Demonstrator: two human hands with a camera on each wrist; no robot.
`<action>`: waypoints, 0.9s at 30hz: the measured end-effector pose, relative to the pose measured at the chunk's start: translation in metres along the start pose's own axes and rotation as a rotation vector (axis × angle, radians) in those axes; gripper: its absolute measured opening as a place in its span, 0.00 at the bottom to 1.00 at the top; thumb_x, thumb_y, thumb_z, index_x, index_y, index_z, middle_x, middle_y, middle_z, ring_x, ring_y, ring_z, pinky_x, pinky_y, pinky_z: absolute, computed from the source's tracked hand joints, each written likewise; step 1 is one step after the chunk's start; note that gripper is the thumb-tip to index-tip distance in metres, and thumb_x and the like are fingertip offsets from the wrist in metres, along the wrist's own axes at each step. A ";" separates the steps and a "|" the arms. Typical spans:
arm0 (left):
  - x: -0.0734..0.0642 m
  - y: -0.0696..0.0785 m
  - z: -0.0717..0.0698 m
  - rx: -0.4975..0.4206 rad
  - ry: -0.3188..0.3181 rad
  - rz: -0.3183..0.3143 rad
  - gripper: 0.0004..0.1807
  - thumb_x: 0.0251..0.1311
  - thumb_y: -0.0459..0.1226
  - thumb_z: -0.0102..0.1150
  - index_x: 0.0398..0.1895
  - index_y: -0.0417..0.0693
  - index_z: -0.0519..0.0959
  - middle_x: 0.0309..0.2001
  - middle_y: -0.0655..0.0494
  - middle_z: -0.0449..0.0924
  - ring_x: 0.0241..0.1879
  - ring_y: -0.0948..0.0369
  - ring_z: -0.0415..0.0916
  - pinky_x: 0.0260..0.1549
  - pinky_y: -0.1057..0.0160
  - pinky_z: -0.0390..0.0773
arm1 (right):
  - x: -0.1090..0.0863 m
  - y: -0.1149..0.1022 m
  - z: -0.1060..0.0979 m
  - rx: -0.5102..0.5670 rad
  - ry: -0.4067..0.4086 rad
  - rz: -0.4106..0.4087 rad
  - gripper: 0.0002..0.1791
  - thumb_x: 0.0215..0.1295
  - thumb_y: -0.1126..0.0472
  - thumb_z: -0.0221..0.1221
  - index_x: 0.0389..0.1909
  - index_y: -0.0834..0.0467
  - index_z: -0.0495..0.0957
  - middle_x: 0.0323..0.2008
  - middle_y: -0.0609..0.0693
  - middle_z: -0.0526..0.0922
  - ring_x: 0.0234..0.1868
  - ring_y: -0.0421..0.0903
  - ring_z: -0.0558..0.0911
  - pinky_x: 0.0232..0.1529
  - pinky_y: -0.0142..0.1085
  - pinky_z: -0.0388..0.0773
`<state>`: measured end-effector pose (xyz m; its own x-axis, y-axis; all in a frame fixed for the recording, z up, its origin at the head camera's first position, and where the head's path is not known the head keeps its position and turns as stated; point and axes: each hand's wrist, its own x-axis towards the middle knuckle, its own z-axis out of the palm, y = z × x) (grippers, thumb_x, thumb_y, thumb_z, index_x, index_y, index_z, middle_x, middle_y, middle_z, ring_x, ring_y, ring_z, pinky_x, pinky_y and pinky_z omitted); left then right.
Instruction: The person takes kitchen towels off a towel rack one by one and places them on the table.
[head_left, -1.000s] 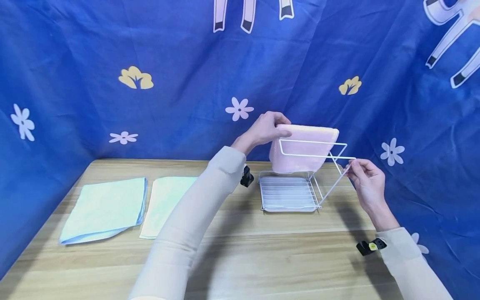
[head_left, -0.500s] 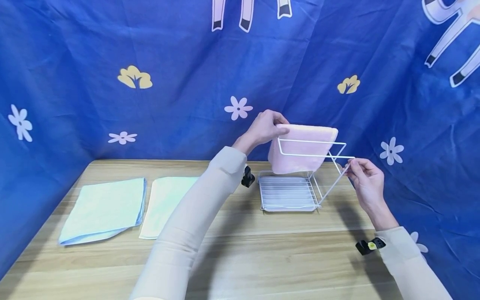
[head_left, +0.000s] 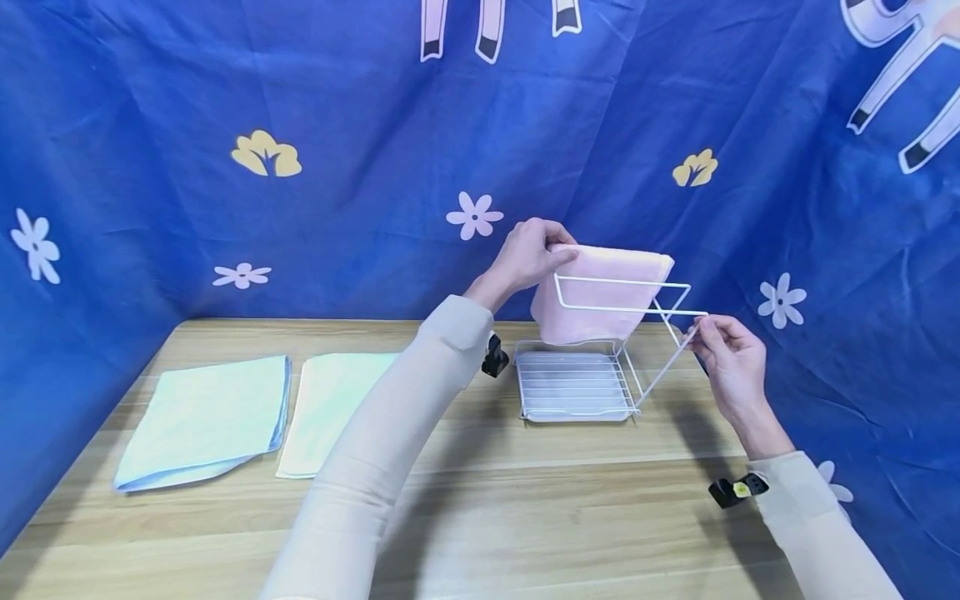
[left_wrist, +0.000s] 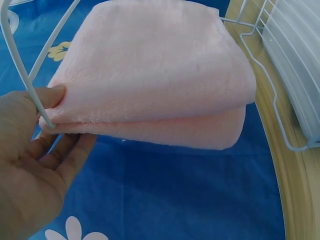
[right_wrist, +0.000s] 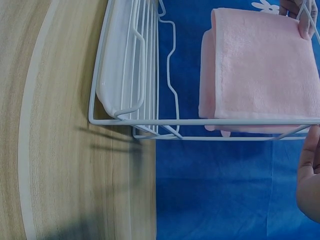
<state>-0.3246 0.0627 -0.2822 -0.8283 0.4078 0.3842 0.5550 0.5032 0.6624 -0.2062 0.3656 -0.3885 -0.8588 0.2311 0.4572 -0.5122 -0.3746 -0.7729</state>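
A folded pink towel [head_left: 600, 292] hangs upright just behind the top bars of a white wire rack [head_left: 633, 310]. My left hand [head_left: 528, 258] pinches the towel at its upper left corner, thumb on the near face and fingers behind, as the left wrist view shows. The towel's lower edge hangs loose over the back of the rack's lower shelf. My right hand [head_left: 735, 367] pinches the rack's top bar at its near right corner between thumb and fingers. Under the shelf wires lies a whitish tray [right_wrist: 112, 60].
Left on the wooden table [head_left: 525, 517] lie a folded light blue cloth [head_left: 206, 421] and a pale green cloth [head_left: 330, 408], the latter partly covered by my left sleeve. A blue patterned curtain [head_left: 360, 167] hangs close behind the rack and along both sides.
Both hands keep their holds. The pink towel has shifted very slightly up and left relative to the rack, and the head view has drifted a little. The rack stays in place.
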 end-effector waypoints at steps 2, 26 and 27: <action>-0.001 0.000 0.000 -0.004 0.004 -0.002 0.09 0.71 0.42 0.67 0.44 0.47 0.90 0.42 0.52 0.90 0.41 0.59 0.79 0.40 0.66 0.75 | 0.000 0.000 0.000 -0.004 0.001 0.001 0.09 0.75 0.73 0.57 0.37 0.66 0.85 0.31 0.54 0.90 0.31 0.45 0.90 0.36 0.32 0.87; -0.002 0.006 -0.010 -0.022 0.093 0.033 0.11 0.72 0.40 0.66 0.50 0.44 0.89 0.44 0.49 0.88 0.40 0.59 0.76 0.38 0.70 0.69 | 0.000 0.001 0.001 -0.015 0.001 -0.013 0.09 0.75 0.73 0.57 0.37 0.65 0.86 0.30 0.53 0.90 0.30 0.45 0.90 0.36 0.32 0.86; -0.002 0.006 -0.011 -0.024 0.095 0.037 0.11 0.72 0.40 0.66 0.50 0.44 0.89 0.44 0.49 0.88 0.39 0.59 0.75 0.38 0.70 0.69 | 0.000 0.001 0.002 -0.012 -0.002 -0.013 0.09 0.75 0.73 0.57 0.37 0.65 0.86 0.30 0.53 0.90 0.30 0.45 0.90 0.36 0.32 0.87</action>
<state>-0.3202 0.0571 -0.2719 -0.8115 0.3508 0.4674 0.5842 0.4704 0.6613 -0.2063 0.3638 -0.3886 -0.8524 0.2342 0.4676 -0.5228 -0.3610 -0.7723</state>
